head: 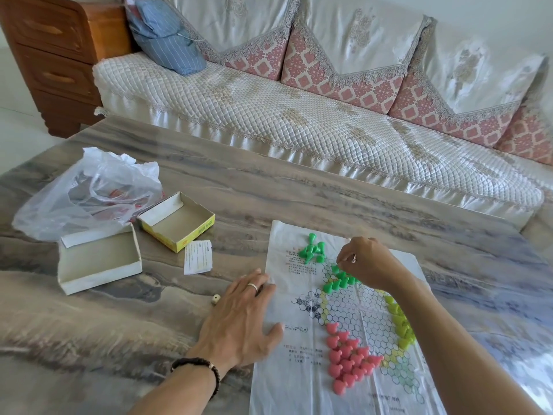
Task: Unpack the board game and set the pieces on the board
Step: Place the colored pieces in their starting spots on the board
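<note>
Marble-pattern table (299, 187) carries paper board (344, 313), spread flat, long axis running away from person. Left hand (242, 319) lies flat on board's left edge, fingers straight and spread, pinning sheet. Right hand (365, 265) sits over board's far point, fingertips pinched, apparently on green piece, grip partly hidden. Placed green pieces (341, 280) directly beneath its fingers. Loose green pile (312, 251) lies just left and beyond; right hand nearer, so likely fetches next. Pink pieces (350, 357) and yellow-green pieces (401, 322) already set.
</note>
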Tool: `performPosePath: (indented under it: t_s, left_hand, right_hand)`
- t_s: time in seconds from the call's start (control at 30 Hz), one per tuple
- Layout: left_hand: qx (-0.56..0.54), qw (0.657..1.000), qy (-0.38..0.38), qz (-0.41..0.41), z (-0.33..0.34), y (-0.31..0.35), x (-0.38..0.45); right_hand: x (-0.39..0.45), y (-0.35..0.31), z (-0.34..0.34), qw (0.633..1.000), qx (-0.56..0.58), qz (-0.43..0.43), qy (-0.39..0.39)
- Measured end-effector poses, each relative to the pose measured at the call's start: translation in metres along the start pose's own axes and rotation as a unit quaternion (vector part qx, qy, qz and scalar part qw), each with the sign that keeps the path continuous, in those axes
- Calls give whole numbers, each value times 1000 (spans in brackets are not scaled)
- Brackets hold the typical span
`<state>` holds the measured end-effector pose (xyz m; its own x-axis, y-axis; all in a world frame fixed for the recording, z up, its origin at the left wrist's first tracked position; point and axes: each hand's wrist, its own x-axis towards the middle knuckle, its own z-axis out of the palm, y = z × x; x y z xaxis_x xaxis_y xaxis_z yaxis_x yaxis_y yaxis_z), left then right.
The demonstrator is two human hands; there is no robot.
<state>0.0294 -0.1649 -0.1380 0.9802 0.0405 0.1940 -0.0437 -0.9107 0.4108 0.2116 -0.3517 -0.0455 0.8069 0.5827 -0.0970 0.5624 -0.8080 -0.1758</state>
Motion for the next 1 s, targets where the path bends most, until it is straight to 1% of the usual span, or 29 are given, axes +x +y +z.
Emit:
performPosePath:
  t_s: [0.4, 0.5, 0.67, 1.0]
  left_hand:
    - [0, 1000, 0, -3, 1, -1, 0]
    - [0, 1000, -1, -1, 0, 0, 0]
    - [-2, 1000, 2, -1, 0, -1, -1]
    - [-3, 1000, 1, -1, 1, -1, 1]
  right_hand:
    - [8, 4, 16, 999, -33, 11, -29]
    - [7, 1, 10, 999, -26, -1, -20]
    - [12, -7, 5, 1000, 5, -4, 22]
    - [27, -16, 35, 1000, -4, 12, 9]
